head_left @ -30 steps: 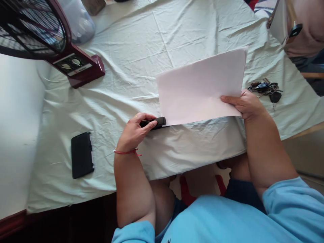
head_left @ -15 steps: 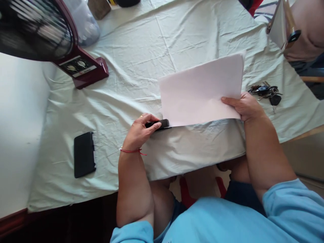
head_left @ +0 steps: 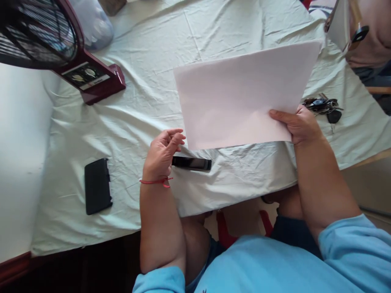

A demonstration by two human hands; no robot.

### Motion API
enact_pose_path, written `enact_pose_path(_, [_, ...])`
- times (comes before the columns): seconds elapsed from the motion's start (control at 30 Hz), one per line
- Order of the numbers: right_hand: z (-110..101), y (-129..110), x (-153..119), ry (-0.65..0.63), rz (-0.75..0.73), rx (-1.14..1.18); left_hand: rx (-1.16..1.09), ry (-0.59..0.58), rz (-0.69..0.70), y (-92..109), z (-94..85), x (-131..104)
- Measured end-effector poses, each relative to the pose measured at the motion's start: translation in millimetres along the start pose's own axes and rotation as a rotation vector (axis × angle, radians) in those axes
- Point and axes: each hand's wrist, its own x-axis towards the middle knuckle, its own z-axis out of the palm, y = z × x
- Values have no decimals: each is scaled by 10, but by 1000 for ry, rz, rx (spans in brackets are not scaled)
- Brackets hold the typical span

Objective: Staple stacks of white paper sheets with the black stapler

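Note:
White sheets of paper (head_left: 244, 93) are raised over the cloth, tilted, their far edge slanting up to the right. My right hand (head_left: 301, 124) grips their lower right corner, thumb on top and fingers hidden beneath. Beside the lower left corner is my left hand (head_left: 165, 150), empty, its fingers loosely bent and a little apart. A black stapler (head_left: 192, 163) lies on its side on the cloth, just below the paper and close to the left palm.
A pale cloth (head_left: 146, 89) covers the table. A maroon fan (head_left: 100, 83) and a plastic container (head_left: 94, 26) stand at the far left. A black phone-like case (head_left: 98, 186) lies near left, and keys (head_left: 326, 106) lie right. Another person (head_left: 371, 32) is at the far right.
My left hand has let go of the stapler and moved slightly left and up. The stapler now rests on the cloth. The paper has come up higher and nearer, still in my right hand.

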Motion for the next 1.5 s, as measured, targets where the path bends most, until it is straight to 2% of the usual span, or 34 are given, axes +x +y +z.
enact_pose_path(0.1, [32,14,-24,-8,-24,2,36,-99,2,59,45,-37])
enact_pose_path(0.17, [57,32,-20,-1,-39,1,71,-115,7,91,62,-61])
enact_pose_path(0.43, [102,117,55,44,-49,-41,69,-11,36,48,97,-36])
enact_pose_path(0.57, [136,50,-10,54,-45,-12,12,-23,64,60,123,-52])
enact_pose_path(0.77, [174,-43,-111,-6,13,-26,-42,47,76,-5,136,-26])
enact_pose_path(1.0, [151,70,-16,32,-25,5,-43,122,143,-48,164,22])
enact_pose_path(1.17, [185,143,16,38,-80,55,-157,177,194,-108,157,50])
enact_pose_path(1.23, [190,163,34,37,-102,75,-201,160,192,-105,165,50])
enact_pose_path(1.37, [182,189,64,59,-135,114,-216,43,180,-61,188,19])
enact_pose_path(1.5, [188,210,76,67,-137,96,-205,85,178,-86,194,13])
